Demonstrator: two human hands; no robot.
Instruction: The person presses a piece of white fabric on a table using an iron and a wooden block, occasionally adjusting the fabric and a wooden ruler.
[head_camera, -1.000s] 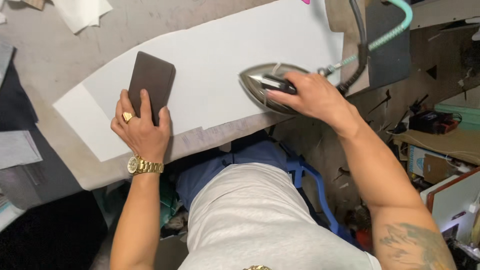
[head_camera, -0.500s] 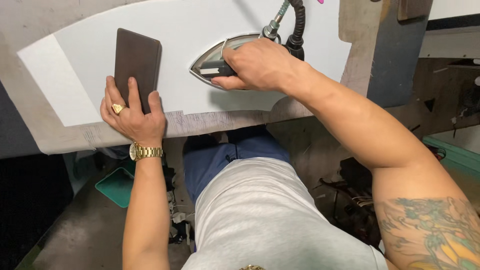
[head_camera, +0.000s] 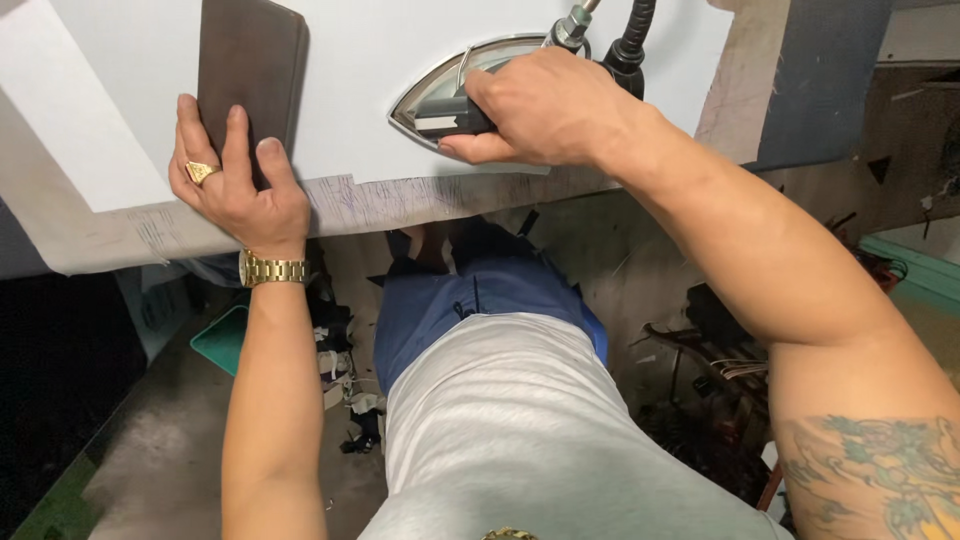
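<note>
My right hand (head_camera: 545, 108) grips the dark handle of a metal steam iron (head_camera: 440, 85) that rests on a pale sheet of fabric (head_camera: 350, 70) spread over the ironing table (head_camera: 390, 200). The iron's pointed tip faces left. Its hoses (head_camera: 620, 30) run off the top edge. My left hand (head_camera: 235, 180), with a gold ring and a gold watch, lies flat with its fingers on the lower end of a dark brown rectangular block (head_camera: 250, 75) that sits on the fabric to the left of the iron.
A dark blue panel (head_camera: 830, 80) stands at the table's right end. Below the table edge are my blue trousers, a green tray (head_camera: 225, 340), scraps on the floor and dark clutter at the right.
The iron has slid left across the fabric toward the brown block. The view has tipped down, so table and hands sit higher in the frame. My left hand stays on the block.
</note>
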